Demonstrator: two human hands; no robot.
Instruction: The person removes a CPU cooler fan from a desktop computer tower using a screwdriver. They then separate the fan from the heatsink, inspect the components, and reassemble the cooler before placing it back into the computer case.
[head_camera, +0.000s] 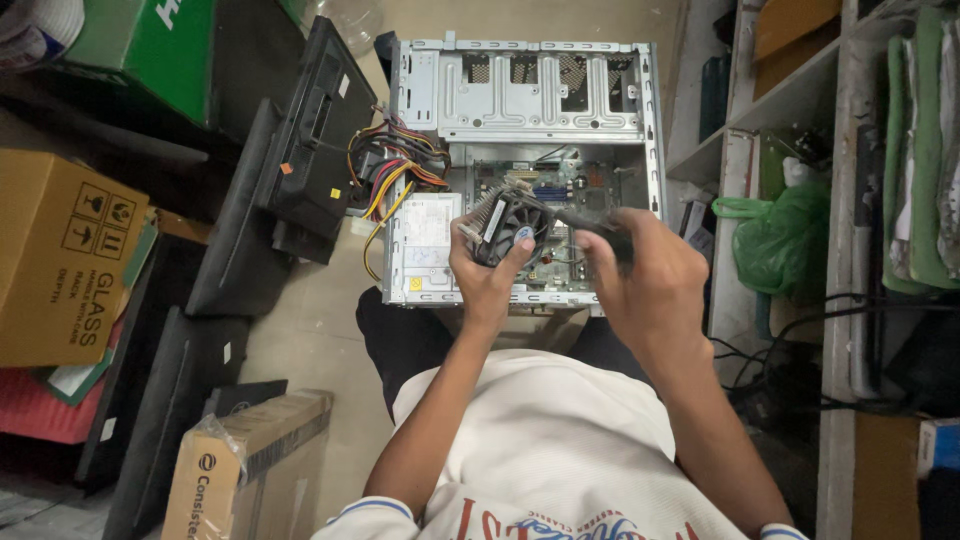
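With the left hand (487, 275) gripping the cooler fan (508, 228) above the open computer case (525, 110), the right hand (645, 275), fingers clenched on a dark tool (585, 222) at the fan's 3 o'clock, should probably work gently.

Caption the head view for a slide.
Left hand holds a cooler fan, right hand a dark tool, above an open computer case.

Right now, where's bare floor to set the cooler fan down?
Bare beige floor lies between the flat black monitors and the open grey metal computer case. Right of the case it is crowded: green plastic bag, black cables.
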